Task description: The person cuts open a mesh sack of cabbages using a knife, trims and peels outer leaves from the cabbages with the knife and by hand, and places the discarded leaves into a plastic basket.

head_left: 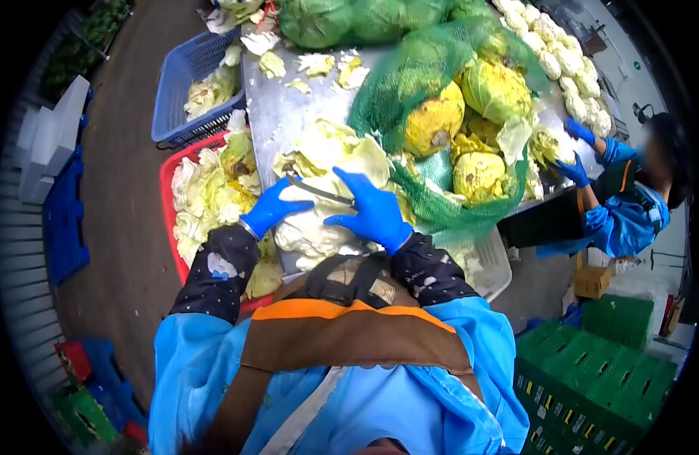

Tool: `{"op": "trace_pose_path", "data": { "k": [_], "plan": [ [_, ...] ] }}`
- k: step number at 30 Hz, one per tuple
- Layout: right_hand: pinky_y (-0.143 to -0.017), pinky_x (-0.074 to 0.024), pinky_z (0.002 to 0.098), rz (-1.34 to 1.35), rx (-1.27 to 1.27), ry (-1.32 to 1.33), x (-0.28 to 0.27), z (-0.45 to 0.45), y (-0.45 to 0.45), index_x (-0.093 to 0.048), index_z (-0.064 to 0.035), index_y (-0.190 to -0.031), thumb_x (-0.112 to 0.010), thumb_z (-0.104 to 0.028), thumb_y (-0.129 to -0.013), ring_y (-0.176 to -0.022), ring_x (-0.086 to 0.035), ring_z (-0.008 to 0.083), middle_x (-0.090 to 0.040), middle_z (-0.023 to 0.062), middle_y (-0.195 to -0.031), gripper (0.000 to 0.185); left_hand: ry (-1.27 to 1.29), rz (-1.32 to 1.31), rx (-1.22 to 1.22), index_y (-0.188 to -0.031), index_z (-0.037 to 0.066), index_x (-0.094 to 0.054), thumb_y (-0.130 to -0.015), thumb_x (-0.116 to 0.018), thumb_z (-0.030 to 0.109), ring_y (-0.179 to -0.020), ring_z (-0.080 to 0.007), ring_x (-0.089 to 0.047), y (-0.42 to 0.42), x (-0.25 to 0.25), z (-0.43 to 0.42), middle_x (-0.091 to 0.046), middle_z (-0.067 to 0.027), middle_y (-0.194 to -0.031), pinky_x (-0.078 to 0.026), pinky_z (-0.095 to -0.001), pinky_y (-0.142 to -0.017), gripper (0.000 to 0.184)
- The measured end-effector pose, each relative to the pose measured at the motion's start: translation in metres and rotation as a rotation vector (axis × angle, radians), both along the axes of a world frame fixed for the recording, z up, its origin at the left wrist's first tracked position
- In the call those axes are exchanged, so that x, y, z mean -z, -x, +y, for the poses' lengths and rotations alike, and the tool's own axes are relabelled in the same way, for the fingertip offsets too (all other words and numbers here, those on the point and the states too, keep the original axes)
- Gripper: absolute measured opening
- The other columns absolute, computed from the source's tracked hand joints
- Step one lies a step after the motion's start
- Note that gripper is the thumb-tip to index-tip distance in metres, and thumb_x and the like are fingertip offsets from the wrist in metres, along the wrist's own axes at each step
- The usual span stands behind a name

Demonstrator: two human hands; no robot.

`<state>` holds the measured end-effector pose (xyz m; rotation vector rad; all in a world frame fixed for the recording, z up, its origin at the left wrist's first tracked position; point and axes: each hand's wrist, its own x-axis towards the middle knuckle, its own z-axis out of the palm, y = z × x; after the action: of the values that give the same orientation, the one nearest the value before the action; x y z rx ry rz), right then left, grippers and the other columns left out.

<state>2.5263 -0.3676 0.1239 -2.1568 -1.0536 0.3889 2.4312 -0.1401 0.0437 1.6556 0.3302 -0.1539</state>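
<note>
My left hand (270,210), in a blue glove, has its thumb and fingers apart beside the pale cabbage leaves. My right hand (376,214), also gloved, holds a curved knife (319,191) whose blade points left toward my left hand. Its index finger and thumb are spread, and the knife's handle is mostly hidden in the palm. Under and around both hands lie large pale cabbage leaves (342,148) and a whitish cabbage (307,233) near the table's front edge. To the right, a green mesh bag (398,83) holds yellowish cabbages (434,121).
A blue basket (161,114) and a red crate (169,216) with leaves stand left of the metal table (277,102). A white bin (501,265) is at front right. Across on the right, a co-worker (630,205) in blue gloves handles a cabbage (550,145); trimmed cabbages (565,64) lie behind.
</note>
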Motion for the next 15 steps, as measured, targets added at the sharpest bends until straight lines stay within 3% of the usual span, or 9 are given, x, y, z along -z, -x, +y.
{"op": "trace_pose_path", "data": {
  "k": [1, 2, 4, 6, 7, 8, 10, 13, 15],
  "plan": [
    [-0.078, -0.0505, 0.0376, -0.047, -0.064, 0.117, 0.023, 0.007, -0.01, -0.048, -0.0099, -0.13, -0.071, -0.05, -0.072, -0.093, -0.063, 0.031, -0.06, 0.016, -0.113, 0.074, 0.071, 0.036, 0.036, -0.122, 0.0, -0.05, -0.076, -0.076, 0.022, -0.108, -0.0183, -0.052, 0.0, -0.018, -0.002, -0.056, -0.0108, -0.116, -0.043, -0.0299, -0.094, 0.057],
    [-0.08, -0.0498, 0.0387, 0.035, -0.082, 0.101, 0.035, 0.009, -0.017, -0.048, -0.009, -0.131, -0.069, -0.051, -0.073, -0.095, -0.062, 0.0325, -0.06, 0.0183, -0.114, 0.075, -0.21, -0.152, 0.103, -0.123, 0.0, -0.05, -0.077, -0.076, 0.024, -0.109, -0.0183, -0.052, 0.003, 0.011, 0.001, -0.057, -0.0116, -0.115, -0.042, -0.031, -0.095, 0.058],
    [-0.085, -0.0478, 0.0412, 0.116, -0.133, 0.181, 0.025, 0.011, -0.02, -0.048, -0.006, -0.13, -0.067, -0.053, -0.074, -0.1, -0.06, 0.0352, -0.06, 0.0226, -0.111, 0.075, -0.125, -0.049, 0.007, -0.126, 0.0, -0.049, -0.076, -0.077, 0.028, -0.106, -0.0188, -0.054, 0.001, -0.001, -0.005, -0.059, -0.0125, -0.111, -0.043, -0.0325, -0.095, 0.064],
    [-0.079, -0.0507, 0.0404, -0.001, -0.163, 0.207, 0.024, 0.012, -0.02, -0.049, -0.0039, -0.129, -0.068, -0.05, -0.072, -0.09, -0.064, 0.0335, -0.065, 0.0206, -0.101, 0.075, -0.03, -0.006, 0.05, -0.126, -0.001, -0.049, -0.075, -0.077, 0.029, -0.105, -0.0182, -0.054, -0.002, -0.017, -0.006, -0.06, -0.0115, -0.114, -0.043, -0.0307, -0.094, 0.065],
    [-0.072, -0.052, 0.0396, -0.027, -0.17, 0.247, 0.016, 0.014, -0.02, -0.051, -0.0042, -0.126, -0.069, -0.046, -0.07, -0.081, -0.066, 0.0316, -0.067, 0.0183, -0.093, 0.072, 0.039, -0.062, 0.096, -0.125, 0.0, -0.05, -0.075, -0.078, 0.028, -0.106, -0.0176, -0.055, -0.005, 0.01, 0.0, -0.06, -0.0122, -0.115, -0.043, -0.0299, -0.094, 0.064],
    [-0.071, -0.0522, 0.0387, 0.016, -0.161, 0.196, 0.024, 0.011, -0.025, -0.054, -0.0052, -0.124, -0.072, -0.039, -0.069, -0.079, -0.066, 0.0302, -0.066, 0.0203, -0.093, 0.067, 0.027, -0.073, 0.08, -0.125, -0.001, -0.05, -0.074, -0.078, 0.031, -0.108, -0.0183, -0.055, 0.001, -0.02, -0.004, -0.06, -0.0134, -0.115, -0.043, -0.0303, -0.095, 0.067],
    [-0.067, -0.0525, 0.038, -0.043, -0.158, 0.162, 0.035, 0.007, -0.031, -0.057, -0.0105, -0.123, -0.071, -0.035, -0.068, -0.074, -0.066, 0.0304, -0.067, 0.0175, -0.086, 0.061, -0.038, 0.018, 0.055, -0.128, -0.003, -0.047, -0.073, -0.078, 0.036, -0.112, -0.0206, -0.052, 0.003, -0.032, -0.006, -0.056, -0.0166, -0.122, -0.04, -0.0303, -0.098, 0.075],
    [-0.063, -0.0518, 0.0402, -0.254, 0.008, 0.167, 0.056, 0.006, -0.035, -0.066, -0.0133, -0.105, -0.069, -0.032, -0.069, -0.071, -0.065, 0.0319, -0.066, 0.0149, -0.075, 0.041, -0.119, 0.011, 0.079, -0.128, 0.002, -0.05, -0.071, -0.077, 0.042, -0.117, -0.0253, -0.05, 0.001, -0.021, -0.007, -0.055, -0.0179, -0.125, -0.039, -0.0324, -0.1, 0.074],
    [-0.062, -0.0514, 0.0408, -0.127, 0.076, 0.163, 0.073, -0.007, -0.05, -0.067, -0.0124, -0.099, -0.069, -0.034, -0.069, -0.071, -0.065, 0.0321, -0.066, 0.0144, -0.074, 0.037, -0.067, -0.074, 0.118, -0.129, 0.004, -0.05, -0.069, -0.078, 0.045, -0.119, -0.0275, -0.049, 0.001, -0.006, -0.008, -0.052, -0.0179, -0.128, -0.037, -0.0331, -0.102, 0.077]
  ]
}}
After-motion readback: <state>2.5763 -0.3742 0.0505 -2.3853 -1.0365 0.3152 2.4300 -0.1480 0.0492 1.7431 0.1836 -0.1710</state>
